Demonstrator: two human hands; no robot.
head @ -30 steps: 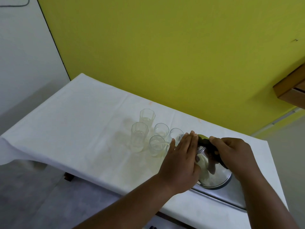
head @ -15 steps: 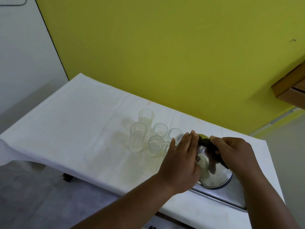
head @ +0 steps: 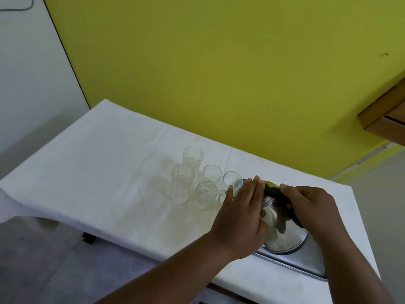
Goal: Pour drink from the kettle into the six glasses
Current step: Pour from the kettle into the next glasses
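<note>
At 4 o'clock on the white-clothed table (head: pixel 98 163) I see the steel kettle (head: pixel 282 233) tipped toward 10 o'clock, over a metal tray (head: pixel 306 265). Right hand (head: pixel 311 209) is clamped on its dark handle (head: pixel 278 195). Left hand (head: pixel 238 218) lies flat against the kettle's side, fingers (head: pixel 254 189) together and straight. Glasses (head: pixel 206 191) cluster just beside the spout end; five show clearly, a sixth mostly hidden behind the left hand.
</note>
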